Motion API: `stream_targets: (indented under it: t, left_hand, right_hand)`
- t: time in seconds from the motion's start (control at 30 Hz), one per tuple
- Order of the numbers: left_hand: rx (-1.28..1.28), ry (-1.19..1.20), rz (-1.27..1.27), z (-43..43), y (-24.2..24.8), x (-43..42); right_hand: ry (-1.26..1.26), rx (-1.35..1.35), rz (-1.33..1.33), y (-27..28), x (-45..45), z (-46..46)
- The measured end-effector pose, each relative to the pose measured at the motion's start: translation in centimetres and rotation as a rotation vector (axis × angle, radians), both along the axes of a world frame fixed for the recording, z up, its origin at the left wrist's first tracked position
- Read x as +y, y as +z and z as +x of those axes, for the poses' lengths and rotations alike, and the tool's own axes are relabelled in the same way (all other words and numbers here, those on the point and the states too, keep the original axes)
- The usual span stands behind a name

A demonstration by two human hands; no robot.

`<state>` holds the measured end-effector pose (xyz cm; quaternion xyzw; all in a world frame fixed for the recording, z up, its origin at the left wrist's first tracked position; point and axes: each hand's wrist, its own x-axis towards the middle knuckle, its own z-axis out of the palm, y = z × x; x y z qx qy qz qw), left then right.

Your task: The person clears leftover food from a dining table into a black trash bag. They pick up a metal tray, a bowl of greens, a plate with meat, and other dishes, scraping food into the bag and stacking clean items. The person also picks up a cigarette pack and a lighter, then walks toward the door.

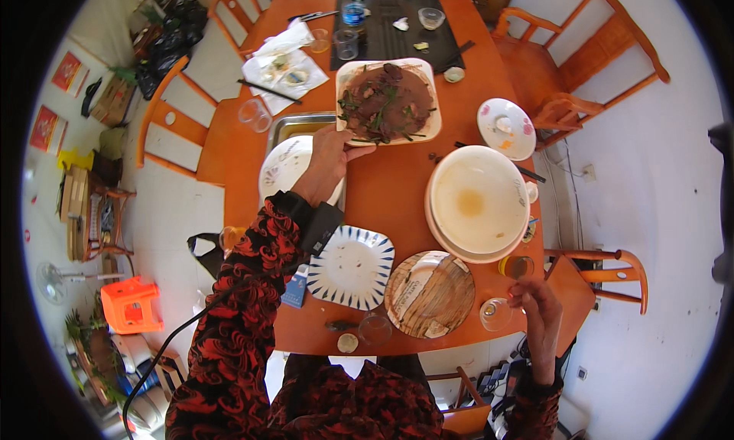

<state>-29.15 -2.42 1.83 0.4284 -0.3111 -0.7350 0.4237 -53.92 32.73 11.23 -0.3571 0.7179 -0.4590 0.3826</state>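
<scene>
My left hand grips the near left corner of a square, rimmed plate. Dark sliced meat with green stalks covers most of that plate. Under my left wrist lies a round white plate, partly over a metal tray. My right hand hovers at the table's right edge with loosely curled fingers, and no object shows in it. Closest to it are a clear cup and a glass of amber liquid. Stacked large round bowls stand farther in, the top one with a little brown liquid.
Before me are a blue-striped square plate, a wood-patterned round plate and a clear cup. A floral bowl sits at right. Used tissues and chopsticks lie at left. Wooden chairs flank the table.
</scene>
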Motion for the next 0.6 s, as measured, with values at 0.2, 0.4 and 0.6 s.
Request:
stream_targets:
  t: [0.2, 0.4, 0.6]
  left_hand:
    - [-0.001, 0.07, -0.052, 6.8, 4.4, 5.6]
    - [0.009, 0.106, -0.068, 16.2, 7.1, 13.1]
    - [-0.027, 0.175, -0.032, 27.4, 6.5, 22.2]
  right_hand:
    - [0.288, -0.081, -0.092, 0.8, -7.8, 5.3]
    - [0.427, -0.328, -0.155, 0.0, -10.3, 15.8]
    - [0.556, -0.512, -0.092, -1.8, -6.7, 29.4]
